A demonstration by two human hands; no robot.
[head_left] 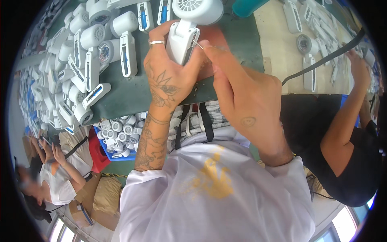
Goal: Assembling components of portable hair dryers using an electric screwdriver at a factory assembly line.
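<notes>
A white handheld fan [177, 42] lies with its round slotted head [199, 10] away from me and its handle toward me. My left hand [165, 80] is closed around the handle, thumb on one side and fingers on the other. The handle has an open slot along its side, with small parts inside that are too small to name. My right hand [254, 97] pinches a thin metal tool [198, 44], its tip at the edge of this slot. The tool's other end is hidden in my fingers. Under the fan is a reddish mat [213, 38].
Many white fans [92, 38] are heaped on the dark green table [139, 90] at left. A blue crate [117, 158] of fan heads stands below. A teal object [246, 6] lies at the far edge. Co-workers sit on both sides; a dark cable [322, 60] crosses the right.
</notes>
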